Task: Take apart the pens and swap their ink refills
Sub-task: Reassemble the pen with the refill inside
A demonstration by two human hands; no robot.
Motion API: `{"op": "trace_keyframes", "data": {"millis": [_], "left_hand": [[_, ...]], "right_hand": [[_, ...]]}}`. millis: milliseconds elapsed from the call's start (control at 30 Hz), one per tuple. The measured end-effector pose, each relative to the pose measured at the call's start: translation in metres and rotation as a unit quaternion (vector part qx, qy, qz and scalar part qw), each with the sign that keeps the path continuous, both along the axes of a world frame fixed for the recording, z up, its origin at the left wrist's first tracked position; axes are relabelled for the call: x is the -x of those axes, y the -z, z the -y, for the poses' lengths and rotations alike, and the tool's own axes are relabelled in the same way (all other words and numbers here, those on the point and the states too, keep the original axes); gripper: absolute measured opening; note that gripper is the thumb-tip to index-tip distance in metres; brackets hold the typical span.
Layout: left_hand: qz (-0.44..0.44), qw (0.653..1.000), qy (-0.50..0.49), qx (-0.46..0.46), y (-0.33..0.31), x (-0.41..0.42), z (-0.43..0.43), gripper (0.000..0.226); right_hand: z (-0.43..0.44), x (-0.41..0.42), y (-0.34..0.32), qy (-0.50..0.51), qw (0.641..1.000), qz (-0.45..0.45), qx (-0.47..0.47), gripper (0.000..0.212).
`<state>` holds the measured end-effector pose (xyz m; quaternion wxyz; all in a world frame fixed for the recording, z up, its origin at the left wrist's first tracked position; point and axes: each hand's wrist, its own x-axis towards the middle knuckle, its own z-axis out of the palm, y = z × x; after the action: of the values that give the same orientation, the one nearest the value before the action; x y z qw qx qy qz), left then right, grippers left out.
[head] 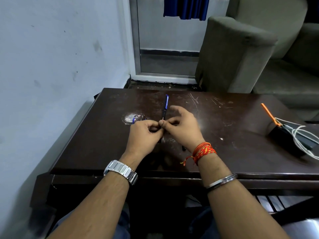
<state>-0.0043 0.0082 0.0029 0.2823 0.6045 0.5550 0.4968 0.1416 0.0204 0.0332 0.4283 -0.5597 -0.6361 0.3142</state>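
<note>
Presently, hands: left hand (144, 133) and right hand (183, 125) both pinch a dark pen part (160, 131) over the counter (224, 152) centre
Blue pen (165, 105): lies toward the far edge; tip hidden

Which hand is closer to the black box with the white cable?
Right. The right hand is mid-table, on the box's side; the left hand sits beyond it, farther from the box.

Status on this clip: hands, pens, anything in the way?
Left hand and right hand pinched together on a small pen part, too hidden to name. Blue pen lies on the table beyond them. Nothing obstructing.
</note>
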Motion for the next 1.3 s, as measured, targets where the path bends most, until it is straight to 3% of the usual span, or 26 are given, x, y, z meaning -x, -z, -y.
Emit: {"op": "trace_keyframes", "data": {"millis": [133,200,333,533,1300], "left_hand": [[0.005,0.999,0.017,0.030,0.003,-0.005,0.002,0.017],[-0.011,0.999,0.006,0.039,0.003,-0.005,0.003,0.025],[-0.044,0.997,-0.019,0.062,0.003,0.000,0.003,0.028],[-0.073,0.994,-0.006,0.087,0.006,-0.001,0.002,0.028],[-0.101,0.989,0.005,0.106,0.010,-0.001,0.000,0.033]], "right_hand": [[-0.006,-0.006,-0.002,0.047,0.998,-0.018,0.040,0.023],[-0.011,-0.017,-0.001,0.112,0.993,-0.011,0.038,0.016],[-0.018,-0.041,0.006,0.177,0.976,0.098,0.087,0.004],[-0.023,-0.055,0.014,0.171,0.951,0.188,0.174,0.021],[-0.025,-0.056,0.016,0.188,0.943,0.201,0.185,0.036]]}}
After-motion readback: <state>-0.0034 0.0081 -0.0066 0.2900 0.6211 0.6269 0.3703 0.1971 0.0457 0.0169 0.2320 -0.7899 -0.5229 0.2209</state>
